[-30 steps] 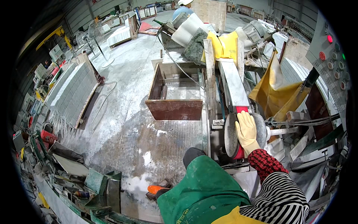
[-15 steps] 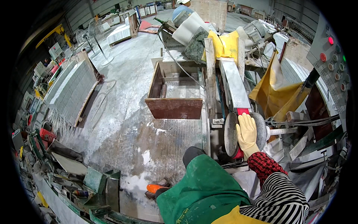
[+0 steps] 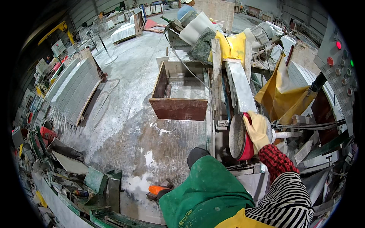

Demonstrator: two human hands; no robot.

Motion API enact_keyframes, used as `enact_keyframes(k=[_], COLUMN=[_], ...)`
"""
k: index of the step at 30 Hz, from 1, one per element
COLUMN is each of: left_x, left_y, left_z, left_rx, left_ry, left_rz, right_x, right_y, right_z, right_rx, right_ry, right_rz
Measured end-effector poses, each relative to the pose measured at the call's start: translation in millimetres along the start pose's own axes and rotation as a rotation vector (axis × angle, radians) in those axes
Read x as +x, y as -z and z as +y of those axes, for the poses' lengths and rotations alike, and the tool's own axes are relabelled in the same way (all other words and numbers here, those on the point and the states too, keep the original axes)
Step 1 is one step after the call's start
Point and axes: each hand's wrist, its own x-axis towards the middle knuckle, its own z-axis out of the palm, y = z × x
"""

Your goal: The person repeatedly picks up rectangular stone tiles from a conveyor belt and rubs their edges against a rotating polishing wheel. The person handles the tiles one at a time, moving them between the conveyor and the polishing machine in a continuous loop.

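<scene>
My right hand [image 3: 256,132], in a cream rubber glove, is bent over a red band [image 3: 248,147] at the near end of a long pale slab [image 3: 242,89]. Its fingers are curled and pinch the upper part of the band. Just left of the glove stands a grey round disc [image 3: 237,137]; a second disc behind the hand is mostly hidden. Two upright wooden boards flank the slab's far end, with a yellow cloth [image 3: 232,46] draped between them. My left hand is out of view.
An open brown wooden box [image 3: 178,109] stands on the wet floor to the left. A control panel [image 3: 339,64] with lit buttons is at the right, near a hanging yellow sheet [image 3: 283,93]. Stacked blocks [image 3: 78,85] stand far left. Another person [image 3: 186,9] is at the back.
My right hand has gone from lying flat with fingers stretched out to curled fingers, shifting slightly right. More of the red band and the left disc now shows.
</scene>
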Motion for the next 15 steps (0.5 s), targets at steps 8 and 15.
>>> enact_keyframes(k=[8, 15], left_x=[3.7, -24.8], left_y=[38.8, 102.8], left_z=[18.1, 24.5], left_rx=[0.012, -0.423], left_ry=[-0.013, 0.126], left_rz=[0.073, 0.274], right_x=[72.3, 43.1], right_y=[-31.0, -40.0], right_z=[20.6, 28.9], right_rx=[-0.144, 0.038], right_ry=[-0.230, -0.122], right_rz=[-0.355, -0.239])
